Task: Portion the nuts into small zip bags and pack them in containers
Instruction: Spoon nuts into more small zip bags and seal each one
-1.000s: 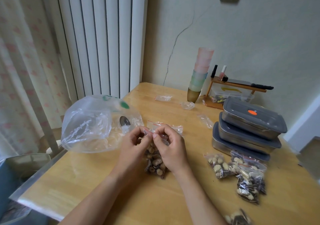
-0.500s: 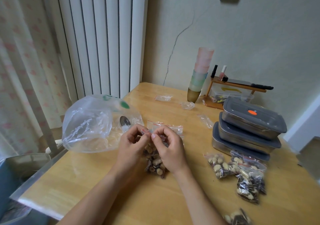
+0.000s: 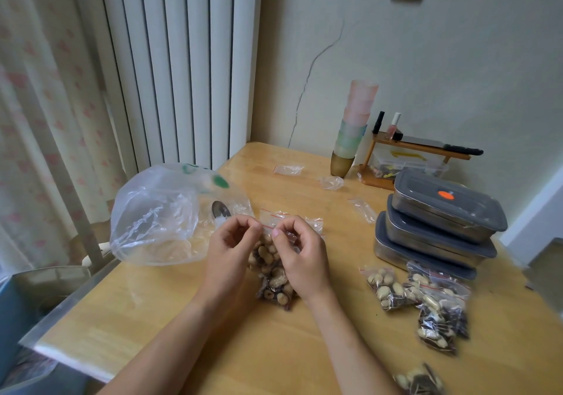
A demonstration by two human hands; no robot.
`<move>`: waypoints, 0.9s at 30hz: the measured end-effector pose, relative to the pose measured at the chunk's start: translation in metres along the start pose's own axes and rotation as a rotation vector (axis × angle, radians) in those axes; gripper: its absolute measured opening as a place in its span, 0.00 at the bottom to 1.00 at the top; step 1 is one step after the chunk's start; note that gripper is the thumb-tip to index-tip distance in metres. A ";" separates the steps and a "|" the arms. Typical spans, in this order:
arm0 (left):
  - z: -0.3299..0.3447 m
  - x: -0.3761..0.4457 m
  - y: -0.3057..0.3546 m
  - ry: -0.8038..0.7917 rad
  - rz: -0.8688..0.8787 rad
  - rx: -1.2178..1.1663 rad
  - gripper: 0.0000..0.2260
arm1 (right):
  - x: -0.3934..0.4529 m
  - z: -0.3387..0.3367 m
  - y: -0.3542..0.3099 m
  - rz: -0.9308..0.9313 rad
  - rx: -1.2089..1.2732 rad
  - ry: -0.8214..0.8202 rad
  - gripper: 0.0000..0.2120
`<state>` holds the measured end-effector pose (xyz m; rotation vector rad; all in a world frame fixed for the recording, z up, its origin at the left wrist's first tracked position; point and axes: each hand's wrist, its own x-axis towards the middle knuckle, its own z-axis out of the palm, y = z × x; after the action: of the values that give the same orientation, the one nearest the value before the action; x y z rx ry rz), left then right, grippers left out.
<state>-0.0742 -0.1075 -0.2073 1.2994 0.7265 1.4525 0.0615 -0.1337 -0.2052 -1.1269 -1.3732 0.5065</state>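
Observation:
A small zip bag [image 3: 272,276] full of mixed nuts stands on the wooden table [image 3: 274,349] between my hands. My left hand [image 3: 231,254] pinches the left end of its red-lined top strip. My right hand [image 3: 301,257] pinches the same strip a little to the right. A large clear plastic bag [image 3: 164,215] with nuts at its bottom lies to the left. Three grey-lidded metal containers [image 3: 438,224] are stacked at the right. Filled zip bags [image 3: 420,300] lie in front of them, and another [image 3: 419,382] at the bottom edge.
Empty small zip bags [image 3: 288,169] lie scattered across the far table. A stack of pastel cups [image 3: 353,129] and a small wooden rack [image 3: 411,157] with bottles stand by the wall. A radiator and curtain are to the left; the table's metal-edged left side [image 3: 70,300] drops off.
My two hands have drawn slightly apart along the zip strip of the small bag. The bag itself stays in place on the table.

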 end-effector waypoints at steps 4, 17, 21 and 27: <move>0.000 -0.001 0.000 -0.035 0.012 0.002 0.09 | 0.000 -0.001 0.000 0.031 0.021 -0.024 0.06; 0.002 -0.002 0.001 -0.056 0.065 0.054 0.06 | 0.001 -0.001 0.001 0.016 -0.027 -0.027 0.06; 0.001 0.000 0.001 -0.025 0.061 0.004 0.05 | 0.000 0.000 0.001 0.077 0.061 -0.013 0.06; 0.002 0.001 -0.001 -0.004 0.053 0.003 0.05 | 0.001 -0.004 -0.001 0.017 -0.046 0.002 0.07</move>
<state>-0.0722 -0.1068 -0.2079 1.3321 0.6961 1.4913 0.0654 -0.1348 -0.2030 -1.1772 -1.3812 0.4880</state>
